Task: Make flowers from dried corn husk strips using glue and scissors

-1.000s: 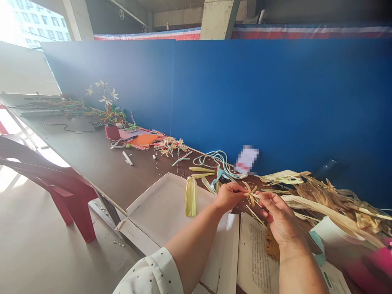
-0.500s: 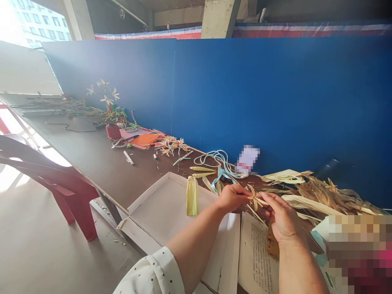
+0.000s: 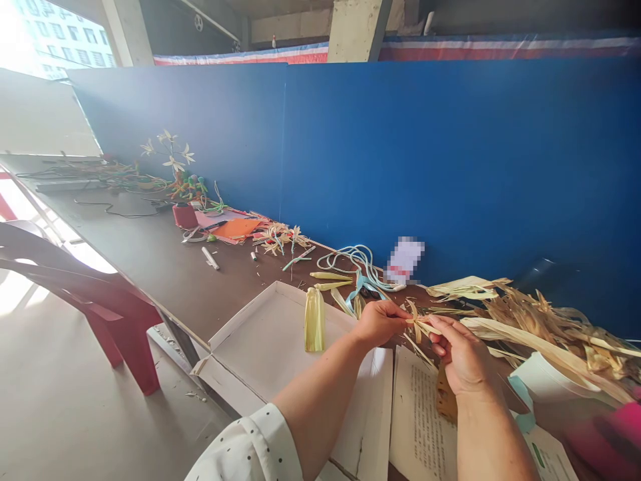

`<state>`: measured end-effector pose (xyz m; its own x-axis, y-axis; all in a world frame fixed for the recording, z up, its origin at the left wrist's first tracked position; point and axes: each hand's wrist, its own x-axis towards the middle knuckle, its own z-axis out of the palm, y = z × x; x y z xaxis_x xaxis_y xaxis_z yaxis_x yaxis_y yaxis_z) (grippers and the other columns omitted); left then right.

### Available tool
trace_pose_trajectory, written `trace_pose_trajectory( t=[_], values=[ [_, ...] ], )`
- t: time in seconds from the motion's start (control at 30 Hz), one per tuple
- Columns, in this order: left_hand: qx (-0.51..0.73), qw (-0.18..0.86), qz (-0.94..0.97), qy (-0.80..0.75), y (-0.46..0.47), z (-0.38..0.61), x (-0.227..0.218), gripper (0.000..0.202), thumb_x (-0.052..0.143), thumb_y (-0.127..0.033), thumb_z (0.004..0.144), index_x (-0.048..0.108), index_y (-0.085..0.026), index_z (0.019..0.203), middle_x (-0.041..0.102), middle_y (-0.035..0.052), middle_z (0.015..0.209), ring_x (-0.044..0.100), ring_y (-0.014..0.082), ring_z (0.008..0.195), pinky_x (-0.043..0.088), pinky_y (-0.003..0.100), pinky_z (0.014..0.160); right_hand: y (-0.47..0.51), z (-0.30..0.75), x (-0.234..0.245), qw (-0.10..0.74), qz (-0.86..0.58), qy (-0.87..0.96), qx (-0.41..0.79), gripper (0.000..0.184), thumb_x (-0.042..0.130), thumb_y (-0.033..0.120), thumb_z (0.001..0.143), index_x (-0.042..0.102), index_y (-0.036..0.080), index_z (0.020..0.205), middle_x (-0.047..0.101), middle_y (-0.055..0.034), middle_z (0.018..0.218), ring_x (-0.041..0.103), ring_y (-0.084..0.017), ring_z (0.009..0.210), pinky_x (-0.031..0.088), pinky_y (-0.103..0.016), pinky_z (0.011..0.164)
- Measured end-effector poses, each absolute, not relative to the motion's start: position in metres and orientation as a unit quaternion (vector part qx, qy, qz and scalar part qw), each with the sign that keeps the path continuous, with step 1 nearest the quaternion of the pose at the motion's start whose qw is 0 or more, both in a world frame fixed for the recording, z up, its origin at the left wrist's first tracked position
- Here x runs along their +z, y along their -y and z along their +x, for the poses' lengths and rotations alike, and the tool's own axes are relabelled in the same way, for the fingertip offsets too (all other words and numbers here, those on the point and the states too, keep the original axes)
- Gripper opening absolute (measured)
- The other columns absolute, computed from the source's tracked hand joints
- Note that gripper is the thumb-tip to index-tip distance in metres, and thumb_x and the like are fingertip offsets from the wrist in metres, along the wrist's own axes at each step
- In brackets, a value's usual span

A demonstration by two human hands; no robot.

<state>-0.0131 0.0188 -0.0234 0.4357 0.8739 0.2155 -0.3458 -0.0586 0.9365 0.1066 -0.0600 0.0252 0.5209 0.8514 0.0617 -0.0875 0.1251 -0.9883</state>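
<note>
Above the table, a small pale corn-husk flower (image 3: 416, 322) is held between my two hands. My left hand (image 3: 379, 325) pinches it from the left with thumb and fingertips. On the other side my right hand (image 3: 461, 355) has its thumb and index finger closed on one of the petals, the other fingers curled under. Exactly where the fingertips press is partly hidden. A greenish-yellow husk piece (image 3: 314, 321) lies on the open cardboard box (image 3: 270, 327) left of my hands. Beneath my right wrist are a printed sheet (image 3: 423, 421) and a brown block with holes (image 3: 445, 394).
Dried husks (image 3: 531, 314) are heaped on the right, beside a white cup (image 3: 551, 377). Pale blue cord (image 3: 358, 257) lies behind the box. Further left are a red thread spool (image 3: 185, 216), orange paper (image 3: 238, 228) and finished flowers (image 3: 173, 160). A blue partition (image 3: 451, 147) borders the table; a red chair (image 3: 125, 327) stands left.
My fingers have shifted slightly around the flower, its petals turning a little. Both arms stay nearly in place. The white cup at the right now shows without blurring.
</note>
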Motion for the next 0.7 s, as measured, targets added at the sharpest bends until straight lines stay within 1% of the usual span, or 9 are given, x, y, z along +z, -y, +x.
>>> trace_pose_trajectory(
  t=[0.13, 0.27, 0.47, 0.7],
  values=[
    [0.477, 0.627, 0.563, -0.249, -0.0193, -0.0121, -0.0241, 0.026, 0.078, -0.029, 0.06, 0.073, -0.011, 0.077, 0.061, 0.0022, 0.068, 0.05, 0.0072, 0.059, 0.04, 0.021, 0.057, 0.0598, 0.1061, 0.0266, 0.667, -0.565, 0.336, 0.352, 0.029, 0.083, 0.038, 0.05, 0.073, 0.018, 0.068, 0.067, -0.0045, 0.073, 0.041, -0.007, 0.052, 0.024, -0.017, 0.037],
    [0.492, 0.602, 0.58, -0.244, -0.0195, -0.0114, -0.0246, 0.018, 0.076, -0.023, 0.061, 0.073, -0.011, 0.075, 0.063, 0.0028, 0.072, 0.054, 0.009, 0.064, 0.043, 0.022, 0.062, 0.06, 0.1052, 0.0288, 0.665, -0.574, 0.334, 0.343, 0.03, 0.083, 0.038, 0.049, 0.073, 0.017, 0.068, 0.068, -0.0052, 0.074, 0.041, -0.006, 0.049, 0.023, -0.018, 0.035],
    [0.493, 0.566, 0.612, -0.248, -0.0194, -0.0125, -0.0244, 0.015, 0.074, -0.02, 0.063, 0.074, -0.013, 0.077, 0.064, 0.0033, 0.074, 0.056, 0.011, 0.069, 0.045, 0.022, 0.065, 0.0602, 0.1069, 0.0285, 0.655, -0.587, 0.33, 0.342, 0.029, 0.081, 0.038, 0.05, 0.073, 0.017, 0.068, 0.066, -0.0043, 0.07, 0.04, -0.007, 0.048, 0.023, -0.017, 0.035],
    [0.482, 0.569, 0.613, -0.262, -0.0163, -0.0139, -0.02, 0.013, 0.074, -0.019, 0.064, 0.074, -0.013, 0.076, 0.065, 0.0038, 0.075, 0.057, 0.012, 0.07, 0.046, 0.023, 0.067, 0.0595, 0.1093, 0.0266, 0.649, -0.589, 0.34, 0.341, 0.026, 0.08, 0.036, 0.051, 0.073, 0.017, 0.068, 0.067, -0.0045, 0.073, 0.038, -0.007, 0.048, 0.021, -0.019, 0.035]
  ],
)
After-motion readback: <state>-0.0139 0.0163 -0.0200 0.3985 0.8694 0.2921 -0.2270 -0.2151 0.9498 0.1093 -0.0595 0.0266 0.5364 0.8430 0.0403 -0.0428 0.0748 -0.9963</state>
